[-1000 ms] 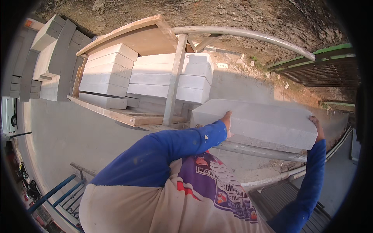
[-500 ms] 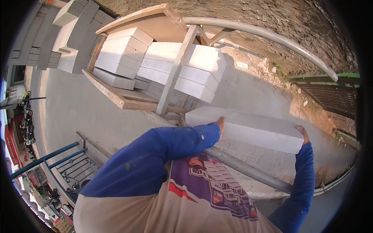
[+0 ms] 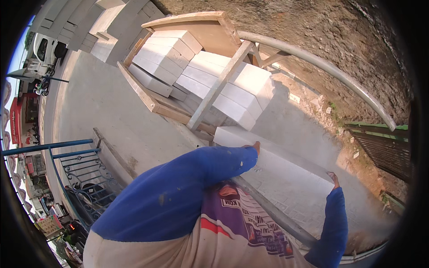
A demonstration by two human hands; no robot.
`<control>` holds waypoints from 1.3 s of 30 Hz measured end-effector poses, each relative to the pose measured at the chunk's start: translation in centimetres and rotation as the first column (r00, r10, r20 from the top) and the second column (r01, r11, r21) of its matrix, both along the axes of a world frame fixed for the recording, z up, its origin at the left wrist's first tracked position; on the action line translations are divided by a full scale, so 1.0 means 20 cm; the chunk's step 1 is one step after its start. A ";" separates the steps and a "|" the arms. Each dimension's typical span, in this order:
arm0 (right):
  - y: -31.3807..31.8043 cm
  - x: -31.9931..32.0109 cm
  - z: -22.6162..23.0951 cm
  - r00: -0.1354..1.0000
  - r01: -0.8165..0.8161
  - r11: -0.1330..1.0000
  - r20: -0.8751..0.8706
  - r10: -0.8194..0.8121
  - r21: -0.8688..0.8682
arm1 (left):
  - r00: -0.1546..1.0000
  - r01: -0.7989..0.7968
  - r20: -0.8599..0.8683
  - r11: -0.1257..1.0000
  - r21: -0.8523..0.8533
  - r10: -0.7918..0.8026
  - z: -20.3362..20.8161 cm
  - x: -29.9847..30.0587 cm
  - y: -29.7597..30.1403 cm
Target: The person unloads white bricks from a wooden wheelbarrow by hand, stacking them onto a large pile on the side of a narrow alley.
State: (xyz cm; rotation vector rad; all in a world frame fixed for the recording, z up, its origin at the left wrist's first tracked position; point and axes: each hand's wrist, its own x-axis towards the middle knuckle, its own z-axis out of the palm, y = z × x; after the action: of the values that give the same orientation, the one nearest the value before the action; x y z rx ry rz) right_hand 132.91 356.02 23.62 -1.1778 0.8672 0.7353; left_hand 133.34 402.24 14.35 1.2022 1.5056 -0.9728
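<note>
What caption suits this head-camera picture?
Both hands, left hand and right hand, grip a long white block near stacked blocks.

One white block carried, at 5 o'clock from frame centre. Two hands on it: left hand at near end, right hand at far end.

One wooden cart at 12 o'clock. White blocks stacked in cart: roughly nine faces visible, full count cannot be told.

One curved metal rail at 2 o'clock. One blue gate at 8 o'clock. One white vehicle at 10 o'clock.
</note>
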 end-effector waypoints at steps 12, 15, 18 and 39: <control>0.43 -0.17 -0.30 0.964 -0.065 0.942 -0.225 0.145 0.330 | 0.940 0.304 -0.275 0.864 0.400 -0.203 -0.03 0.23 0.23; 0.60 -0.24 -0.23 0.912 -0.023 0.979 -0.396 0.104 0.204 | 0.929 0.332 -0.302 0.842 0.426 -0.213 -0.06 0.27 0.26; 0.49 -0.44 -0.53 0.763 -0.638 0.770 0.116 0.636 -0.017 | 0.957 0.255 -0.238 0.876 0.410 -0.167 0.00 0.31 0.29; 2.40 0.10 -0.31 0.939 -0.283 0.953 -0.172 0.299 0.110 | 0.350 0.187 0.931 0.966 -0.178 0.104 1.12 -0.62 1.25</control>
State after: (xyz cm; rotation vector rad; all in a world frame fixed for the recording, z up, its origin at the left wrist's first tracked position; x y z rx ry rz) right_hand 134.95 403.94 17.45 -1.1880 0.8156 1.1295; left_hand 120.98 427.31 36.73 1.2512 0.3599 -0.2882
